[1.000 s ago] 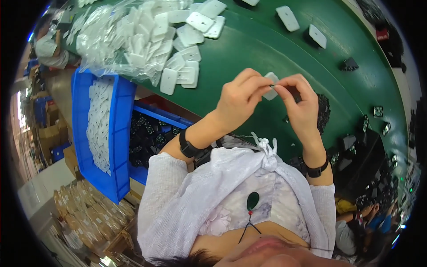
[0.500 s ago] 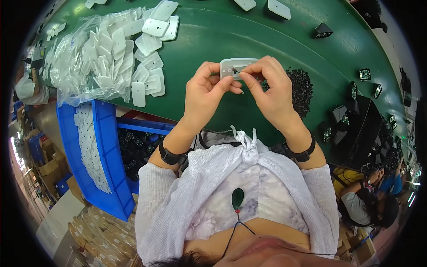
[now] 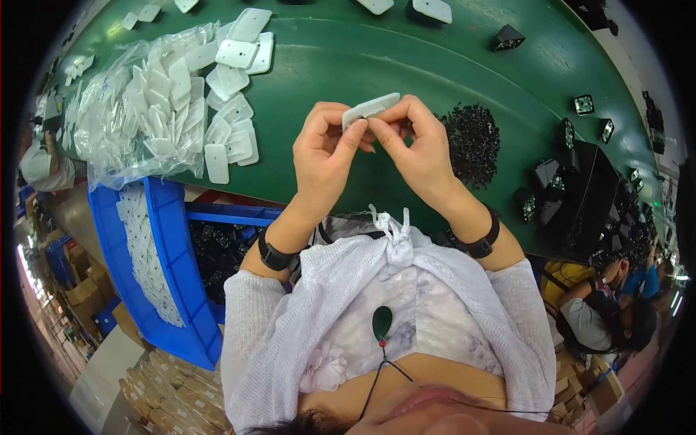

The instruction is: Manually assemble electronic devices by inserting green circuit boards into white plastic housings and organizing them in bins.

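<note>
A white plastic cover plate is held above the green table in front of my chest, tilted so that mostly its long edge shows. My left hand is closed on its left end, with the thumb pressed at the lower edge. My right hand pinches the plate's right part, thumb and fingertips close to the left thumb. Whether a small part sits between the fingertips cannot be made out. Just right of my right hand lies a heap of small black parts.
A clear plastic bag spills many similar white plates at the left. Below it stands a blue bin of white pieces. Black housings with circuit boards crowd the right side. The green table extends beyond my hands. Other people sit at both sides.
The white plate has tipped from showing its broad face to nearly edge-on. A small dark part seen at my fingertips earlier is now hidden. The whole view has shifted slightly.
</note>
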A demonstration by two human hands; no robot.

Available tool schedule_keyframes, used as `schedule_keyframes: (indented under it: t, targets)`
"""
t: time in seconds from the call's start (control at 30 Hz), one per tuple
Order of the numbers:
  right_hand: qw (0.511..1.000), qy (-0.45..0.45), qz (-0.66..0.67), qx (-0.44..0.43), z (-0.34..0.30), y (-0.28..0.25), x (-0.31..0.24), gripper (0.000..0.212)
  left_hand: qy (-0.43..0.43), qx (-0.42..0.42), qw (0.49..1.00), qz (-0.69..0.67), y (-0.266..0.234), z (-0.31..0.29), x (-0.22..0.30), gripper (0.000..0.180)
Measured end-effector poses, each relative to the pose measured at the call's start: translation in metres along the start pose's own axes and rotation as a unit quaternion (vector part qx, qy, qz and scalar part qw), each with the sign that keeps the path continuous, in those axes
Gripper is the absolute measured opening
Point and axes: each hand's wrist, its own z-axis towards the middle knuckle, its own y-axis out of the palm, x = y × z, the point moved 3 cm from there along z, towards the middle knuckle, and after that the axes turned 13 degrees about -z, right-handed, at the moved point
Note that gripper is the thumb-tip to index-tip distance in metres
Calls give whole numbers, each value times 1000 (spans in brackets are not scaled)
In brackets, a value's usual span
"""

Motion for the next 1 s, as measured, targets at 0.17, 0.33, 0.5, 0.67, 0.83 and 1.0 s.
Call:
schedule_keyframes:
  t: [0.17,0.33,0.5,0.67,0.83,1.0]
  targets:
    - [996,-1,-18,82,-1,-23,2,25,-83,12,995,-45,1,0,0,7]
    - [999,-1,-17,-28,7,-26,2,21,-81,-15,996,-20,6,2,-4,6]
    - [997,42,5,-69,8,-23,16,21,-118,-28,993,5,3,2,-11,9]
    - [986,77,28,-148,19,-45,27,26,-162,-15,987,-9,7,18,-17,21]
    - [910,73,-372,166,100,-148,54,31,-126,-12,942,310,-35,51,-13,10]
    - [855,88,-505,82,156,-193,110,44,16,-133,854,502,-17,79,-8,12]
